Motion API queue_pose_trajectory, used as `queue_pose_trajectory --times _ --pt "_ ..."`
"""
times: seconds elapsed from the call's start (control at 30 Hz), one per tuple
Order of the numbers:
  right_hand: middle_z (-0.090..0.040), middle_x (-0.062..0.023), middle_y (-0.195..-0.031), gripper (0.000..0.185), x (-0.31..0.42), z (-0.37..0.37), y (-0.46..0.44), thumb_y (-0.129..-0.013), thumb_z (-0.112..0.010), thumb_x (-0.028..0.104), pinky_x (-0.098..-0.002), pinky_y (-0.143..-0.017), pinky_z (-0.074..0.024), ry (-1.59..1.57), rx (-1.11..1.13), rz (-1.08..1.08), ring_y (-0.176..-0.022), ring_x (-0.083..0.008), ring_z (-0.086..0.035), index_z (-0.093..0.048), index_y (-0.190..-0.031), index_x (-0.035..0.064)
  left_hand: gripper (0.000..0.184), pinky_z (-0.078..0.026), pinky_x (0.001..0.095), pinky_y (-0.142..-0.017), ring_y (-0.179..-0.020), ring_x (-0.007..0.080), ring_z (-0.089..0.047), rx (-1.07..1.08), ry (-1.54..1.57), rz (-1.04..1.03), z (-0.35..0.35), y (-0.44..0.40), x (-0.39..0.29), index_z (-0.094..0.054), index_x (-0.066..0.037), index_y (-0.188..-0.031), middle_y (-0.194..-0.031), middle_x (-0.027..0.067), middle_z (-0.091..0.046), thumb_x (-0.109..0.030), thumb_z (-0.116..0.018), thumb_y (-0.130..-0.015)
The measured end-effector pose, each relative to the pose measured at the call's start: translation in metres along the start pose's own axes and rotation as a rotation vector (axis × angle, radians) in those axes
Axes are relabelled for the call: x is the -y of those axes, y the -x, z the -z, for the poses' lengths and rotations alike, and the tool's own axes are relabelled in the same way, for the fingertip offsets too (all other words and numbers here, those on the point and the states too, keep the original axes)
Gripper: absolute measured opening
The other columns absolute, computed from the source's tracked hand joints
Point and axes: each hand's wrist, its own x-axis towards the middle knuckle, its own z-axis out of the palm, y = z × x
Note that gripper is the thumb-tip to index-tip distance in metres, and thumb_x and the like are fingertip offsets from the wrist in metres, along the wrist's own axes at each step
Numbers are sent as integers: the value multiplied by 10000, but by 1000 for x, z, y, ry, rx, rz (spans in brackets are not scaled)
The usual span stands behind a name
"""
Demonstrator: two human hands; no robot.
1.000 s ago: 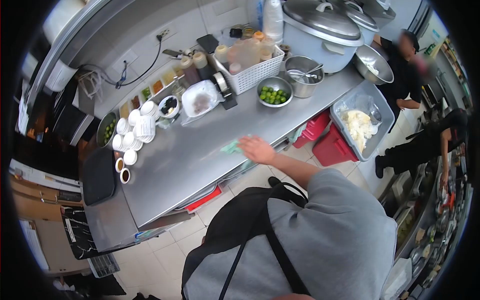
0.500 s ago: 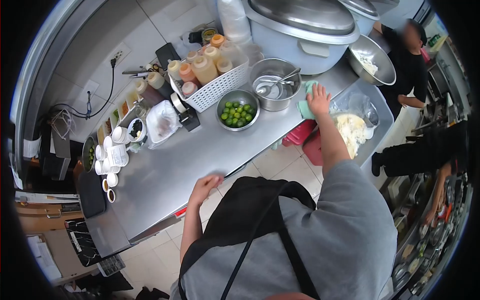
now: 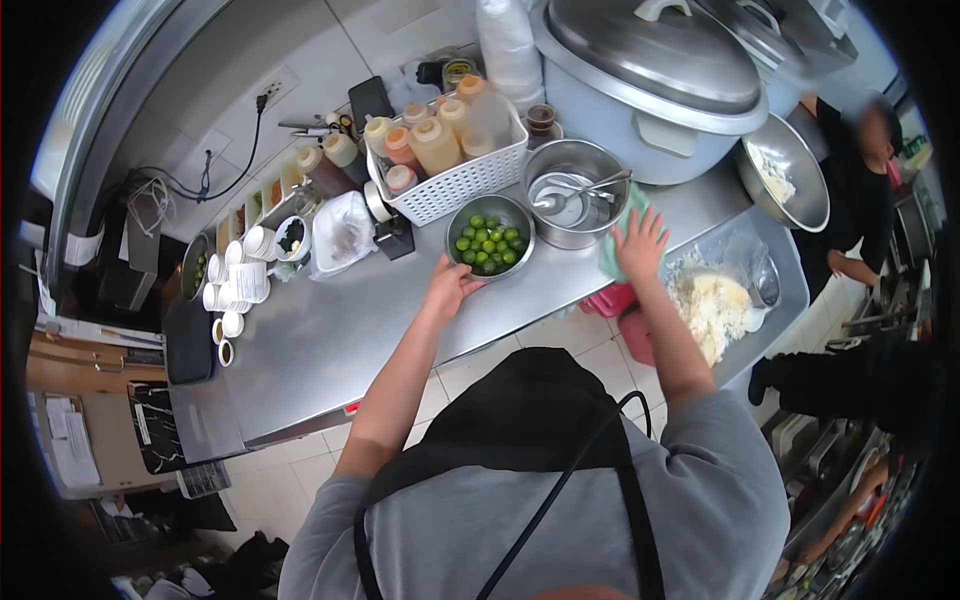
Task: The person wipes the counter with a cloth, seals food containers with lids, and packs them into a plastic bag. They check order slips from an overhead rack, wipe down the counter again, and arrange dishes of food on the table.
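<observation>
My left hand (image 3: 451,288) is at the lower left rim of a steel bowl (image 3: 461,210) of green limes (image 3: 489,244), with its fingers against the rim. My right hand (image 3: 639,243) lies with spread fingers on a pale green cloth (image 3: 612,262) at the counter's front edge. Just left of the cloth stands a steel pot (image 3: 572,231) with spoons inside. Right of my right hand, a grey tub (image 3: 790,290) holds a whitish food (image 3: 712,305) and clear plastic.
Behind the bowl stands a white basket (image 3: 455,195) of sauce bottles. A large lidded cooker (image 3: 650,90) is at the back. White lidded cups (image 3: 248,282) stand on the left of the steel counter (image 3: 330,340). Two people in black (image 3: 860,190) are on the right.
My left hand has come into view and moved up to the lime bowl. My right hand and the cloth have gone right along the counter to beside the pot. The view has shifted.
</observation>
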Motion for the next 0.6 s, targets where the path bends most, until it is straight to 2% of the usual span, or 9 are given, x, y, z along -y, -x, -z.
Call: queue_pose_trajectory --times 0.07,0.13,0.2,0.23,0.3,0.43,0.5,0.53,0.6 --pt "-269 -230 -1324 700 31 23 42 -805 -388 534 -548 -979 -164 -75 35 135 -1242 -397 -201 -352 -1253 -3 509 -503 340 -698 -950 247 -536 -83 9 10 12 6 6 -209 -64 -1245 -1111 149 -449 14 -425 -790" --pt "-222 -244 -1340 784 65 47 75 -776 -407 569 -519 -1008 -107 -132 228 225 -1268 -382 -138 -337 -1239 -60 504 -502 336 -695 -967 242 -528 -156 10 26 27 24 13 -232 -72 -1229 -1110 141 -456 26 -426 -775" --pt "-208 -256 -1341 825 92 66 93 -753 -430 586 -509 -1012 -108 -220 303 366 -1272 -380 -128 -326 -1241 -71 548 -500 341 -684 -935 218 -529 -103 66 -45 54 58 22 -197 -80 -1265 -1116 125 -460 16 -432 -779" --pt "-208 -256 -1341 825 106 67 95 -753 -430 586 -509 -1012 -108 -222 307 368 -1272 -380 -128 -326 -1241 -71 558 -499 342 -679 -921 214 -534 -177 97 -36 63 77 24 -201 -80 -1276 -1104 122 -470 17 -432 -777" --pt "-202 -260 -1339 853 130 69 92 -731 -452 597 -501 -1014 -118 -333 303 543 -1272 -379 -127 -324 -1238 -77 558 -497 342 -670 -906 216 -544 -249 110 -52 87 116 31 -235 -79 -1283 -1079 122 -492 19 -434 -771" --pt "-193 -257 -1343 859 179 34 51 -732 -458 596 -492 -1020 -110 -392 222 571 -1274 -376 -117 -314 -1244 -78 488 -512 335 -667 -908 240 -564 -323 136 -138 123 186 48 -355 -69 -1225 -1053 127 -523 26 -433 -753" --pt "-209 -256 -1340 876 207 21 27 -759 -359 635 -473 -1023 -111 -368 129 474 -1271 -378 -128 -282 -1260 -80 470 -530 329 -665 -867 237 -579 -456 195 -173 131 214 52 -380 -69 -1197 -1038 126 -526 26 -435 -740" --pt "-209 -256 -1340 876 220 20 20 -759 -359 635 -473 -1023 -111 -371 124 480 -1271 -378 -128 -282 -1260 -80 470 -530 329 -665 -867 237 -579 -459 196 -181 135 227 53 -380 -69 -1197 -1038 126 -526 26 -435 -740" --pt "-188 -250 -1352 886 248 29 11 -762 -331 647 -466 -1029 -98 -276 289 476 -1280 -370 -105 -261 -1272 -75 452 -541 324 -664 -823 233 -594 -516 257 -248 138 248 53 -391 -65 -1172 -1029 128 -529 26 -434 -731"
